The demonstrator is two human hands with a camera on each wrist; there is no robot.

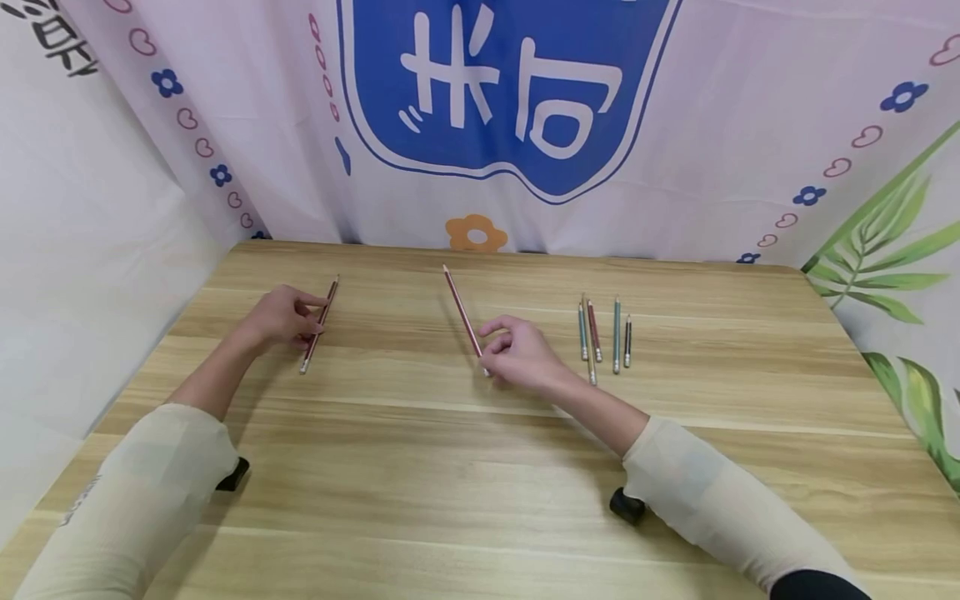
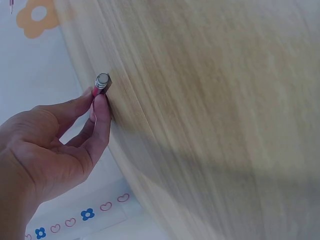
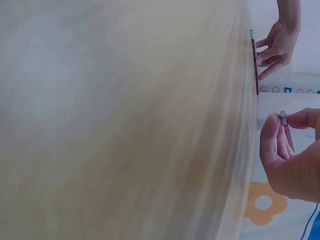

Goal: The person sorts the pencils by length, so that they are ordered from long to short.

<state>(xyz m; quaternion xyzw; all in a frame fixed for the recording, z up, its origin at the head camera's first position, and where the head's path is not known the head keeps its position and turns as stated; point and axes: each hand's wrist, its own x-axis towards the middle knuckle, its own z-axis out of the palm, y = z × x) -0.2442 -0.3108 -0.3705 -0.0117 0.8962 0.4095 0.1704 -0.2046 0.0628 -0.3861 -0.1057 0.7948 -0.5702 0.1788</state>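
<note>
On the left of the head view, my left hand (image 1: 281, 317) pinches a dark red pencil (image 1: 307, 354) between thumb and fingers. This pencil slants across the wooden table, its white-eraser end toward me. The left wrist view shows its metal band and eraser (image 2: 102, 80) poking up past the thumb and fingertips. Near the middle, my right hand (image 1: 521, 358) grips a second red pencil (image 1: 462, 312) by its eraser end, the tip pointing away and to the left. Seen from the right wrist, thumb and fingers of that hand (image 3: 295, 167) close on the pencil (image 3: 288, 135) just under the eraser.
Several pencils lie right of my right hand: a teal one (image 1: 617, 333), a dark one (image 1: 627, 342), and a cluster with a red one (image 1: 594, 329). The table (image 1: 420, 492) ends at a printed curtain (image 1: 300, 167) behind and a white cloth on the left.
</note>
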